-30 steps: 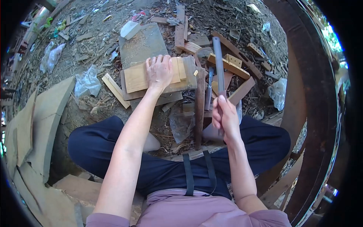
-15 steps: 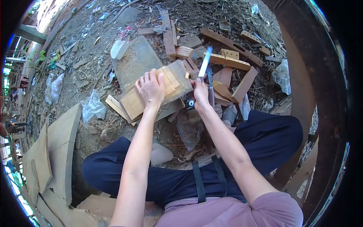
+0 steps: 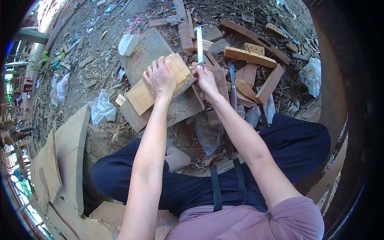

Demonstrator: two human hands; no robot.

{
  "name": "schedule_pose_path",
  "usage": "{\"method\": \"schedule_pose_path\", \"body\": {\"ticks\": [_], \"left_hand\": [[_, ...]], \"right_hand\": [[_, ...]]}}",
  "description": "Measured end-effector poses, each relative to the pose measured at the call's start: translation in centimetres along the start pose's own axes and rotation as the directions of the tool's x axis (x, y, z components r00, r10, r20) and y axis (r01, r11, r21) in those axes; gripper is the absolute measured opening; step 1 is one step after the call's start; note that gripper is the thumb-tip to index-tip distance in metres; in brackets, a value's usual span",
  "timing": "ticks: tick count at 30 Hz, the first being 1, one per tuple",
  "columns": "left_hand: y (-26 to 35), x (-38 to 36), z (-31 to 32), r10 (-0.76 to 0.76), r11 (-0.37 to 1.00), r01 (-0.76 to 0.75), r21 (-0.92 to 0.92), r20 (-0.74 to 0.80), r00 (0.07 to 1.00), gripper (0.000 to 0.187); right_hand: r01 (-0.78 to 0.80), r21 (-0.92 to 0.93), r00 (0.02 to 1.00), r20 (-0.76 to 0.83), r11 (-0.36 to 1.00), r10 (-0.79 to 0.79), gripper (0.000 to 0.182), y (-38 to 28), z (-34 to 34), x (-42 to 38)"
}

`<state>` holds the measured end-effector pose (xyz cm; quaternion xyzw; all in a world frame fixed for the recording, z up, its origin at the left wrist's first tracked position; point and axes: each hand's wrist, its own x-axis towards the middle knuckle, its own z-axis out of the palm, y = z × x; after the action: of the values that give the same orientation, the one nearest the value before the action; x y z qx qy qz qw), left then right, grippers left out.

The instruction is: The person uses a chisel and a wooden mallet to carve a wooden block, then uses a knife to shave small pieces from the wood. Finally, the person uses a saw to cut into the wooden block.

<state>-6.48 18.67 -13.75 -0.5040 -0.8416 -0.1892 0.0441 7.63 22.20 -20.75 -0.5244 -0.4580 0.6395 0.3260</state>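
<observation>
My left hand lies with spread fingers on a light wooden board, pressing it down on a darker plank. A groove or step crosses the board near its right end. My right hand is closed around the dark handle of a long, narrow metal blade, which points away from me, just right of the board's end. A small light wood piece is at the board's left end. A grey slab strewn with shavings lies beyond.
A chisel with a dark handle stands among wood offcuts at the right. Plastic bags lie on the littered ground. Large bent sheets are at the left, and a dark post rises at the right.
The blade has swung from slanting right to nearly straight away from me, and my right hand has moved up and left. The board sits at a steeper angle under my left hand.
</observation>
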Motion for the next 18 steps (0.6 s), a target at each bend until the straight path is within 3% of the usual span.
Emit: {"method": "schedule_pose_path", "body": {"ticks": [2,4,5,8,10,12,18], "left_hand": [[0.8,0.3,0.3,-0.051,0.998,0.049,0.046,0.031,0.998,0.038],[1.6,0.7,0.4,-0.055,0.998,0.053,0.041,0.048,0.997,0.039],[1.8,0.8,0.3,-0.057,0.998,0.055,0.038,0.059,0.997,0.039],[1.7,0.8,-0.1,-0.052,0.999,0.051,0.016,0.091,0.995,0.039],[1.4,0.9,0.4,-0.032,0.999,0.033,-0.017,0.052,0.998,0.037],[1.3,0.6,0.9,-0.018,0.999,0.018,-0.043,0.014,1.000,0.035],[1.7,0.8,0.5,-0.076,0.997,0.075,0.021,0.071,0.995,0.034]], "right_hand": [[-0.038,0.027,0.999,0.002,0.999,0.038,0.042,0.3,0.4,0.0],[0.060,-0.053,0.989,-0.130,0.997,-0.067,0.042,-0.4,0.8,-1.3],[0.145,-0.254,0.964,-0.182,0.956,-0.194,0.043,-0.8,0.5,-2.2],[0.073,-0.334,0.962,-0.226,0.940,-0.155,0.040,-4.4,-0.8,-6.7],[0.007,-0.337,0.982,-0.175,0.942,-0.070,0.035,-5.9,-2.3,-8.6],[0.174,-0.713,0.948,-0.065,0.679,-0.311,0.035,-6.2,-3.3,-9.8],[0.221,-0.762,0.970,0.104,0.609,-0.222,0.037,-6.7,-3.8,-11.3]]}}
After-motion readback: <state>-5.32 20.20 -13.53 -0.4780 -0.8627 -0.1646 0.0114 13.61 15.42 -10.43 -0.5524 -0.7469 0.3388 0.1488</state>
